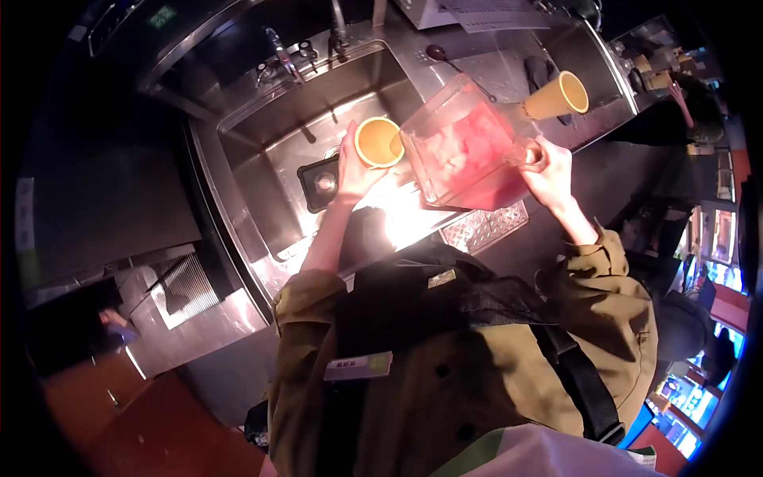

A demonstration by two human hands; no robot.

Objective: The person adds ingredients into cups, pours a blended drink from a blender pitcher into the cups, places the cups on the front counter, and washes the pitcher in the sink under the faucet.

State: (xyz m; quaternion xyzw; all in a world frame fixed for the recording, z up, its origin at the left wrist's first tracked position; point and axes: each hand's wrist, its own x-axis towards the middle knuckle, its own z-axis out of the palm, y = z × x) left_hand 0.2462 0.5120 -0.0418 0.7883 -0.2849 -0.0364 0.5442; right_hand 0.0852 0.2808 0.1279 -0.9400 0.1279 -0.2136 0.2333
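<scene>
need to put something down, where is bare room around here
Bare counter shows between the spoon and the dark cloth, in front of the papers. The sink looks bare left of the black tray. It is crowded where the left hand holds a cup beside the pitcher in the right hand, near a second cup.

Wearer's hands (pixel 355 171): 2
Yellow cups (pixel 377 145): 2
Clear pitchers (pixel 465 147): 1
Dark long-handled spoons (pixel 435 52): 1
Sink basins (pixel 258 179): at least 1; dim at far right
Black square pieces (pixel 311 189): 1
Patterned metal plates (pixel 486 227): 1
</scene>
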